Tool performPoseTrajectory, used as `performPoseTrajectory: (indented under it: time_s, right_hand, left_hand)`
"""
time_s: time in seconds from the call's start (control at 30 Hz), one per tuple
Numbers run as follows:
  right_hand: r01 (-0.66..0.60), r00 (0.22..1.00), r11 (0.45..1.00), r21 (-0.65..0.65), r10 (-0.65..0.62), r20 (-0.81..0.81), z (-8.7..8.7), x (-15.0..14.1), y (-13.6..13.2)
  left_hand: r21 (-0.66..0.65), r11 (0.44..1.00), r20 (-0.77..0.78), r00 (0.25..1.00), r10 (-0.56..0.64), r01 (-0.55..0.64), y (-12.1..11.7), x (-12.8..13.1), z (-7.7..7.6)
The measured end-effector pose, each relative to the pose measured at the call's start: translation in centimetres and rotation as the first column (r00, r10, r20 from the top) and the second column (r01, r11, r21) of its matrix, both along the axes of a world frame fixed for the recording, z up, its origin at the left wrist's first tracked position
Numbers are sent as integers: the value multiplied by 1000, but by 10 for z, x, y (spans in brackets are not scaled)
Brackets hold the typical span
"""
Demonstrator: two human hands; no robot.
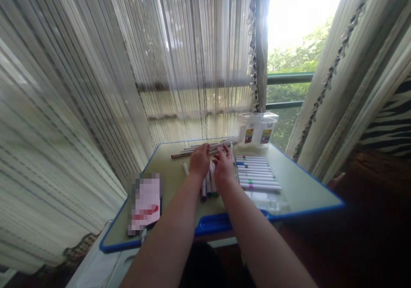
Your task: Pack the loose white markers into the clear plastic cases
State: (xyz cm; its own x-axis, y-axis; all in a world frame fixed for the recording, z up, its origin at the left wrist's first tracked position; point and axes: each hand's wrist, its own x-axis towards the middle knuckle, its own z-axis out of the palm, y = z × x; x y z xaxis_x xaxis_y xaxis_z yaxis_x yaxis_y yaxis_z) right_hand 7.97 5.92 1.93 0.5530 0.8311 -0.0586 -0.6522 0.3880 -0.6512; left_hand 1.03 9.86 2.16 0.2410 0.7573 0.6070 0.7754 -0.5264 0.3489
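Note:
My left hand (199,160) is over the middle of the small table, its fingers curled at the near ends of some loose markers (221,145); what they grip, if anything, is hidden. Beside it, my right hand (224,164) has loosely bent fingers standing apart, with nothing visible held in them. Below and between both hands lie several white markers with dark and green ends (209,189). A maroon-ended marker (178,155) lies to the left of my left hand. To the right of my right hand, a row of white markers (258,172) lies side by side.
Two clear plastic cases (257,127) stand at the back right. A clear plastic tray (268,202) lies at the front right. A phone with a blurred pink screen (145,202) is on the left. The table (305,193) has a blue edge; sheer curtains (192,65) hang behind.

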Motion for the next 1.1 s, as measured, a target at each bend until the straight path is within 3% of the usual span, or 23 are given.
performPoseTrajectory:
  time_s: [0.27, 0.5, 0.6, 0.7, 0.77, 1.1]
  right_hand:
    - [179, 941, 980, 82, -195, 275, -8, -6, 3]
    - [344, 748, 901, 263, -432, 504, -12, -6, 4]
    - [419, 597, 870, 258, -478, 644, -15, -6, 4]
    - [451, 428, 854, 259, -462, 777, -17, -7, 4]
    - [439, 370, 865, 242, -420, 829, -17, -8, 4]
    - [393, 346, 904, 168, -315, 884, -19, -11, 1]
  left_hand:
    - [31, 995, 38, 995, -95, 94, 0, -2, -2]
    - [348, 930, 144, 973, -180, 120, 1, -6, 0]
    - [481, 875, 229, 954, -194, 63, -7, -8, 8]
    - [528, 847, 251, 942, -222, 59, -15, -8, 16]
    - [522, 851, 261, 939, -225, 59, -18, -7, 19]
    - [358, 934, 413, 898, -151, -8, -20, -8, 21]
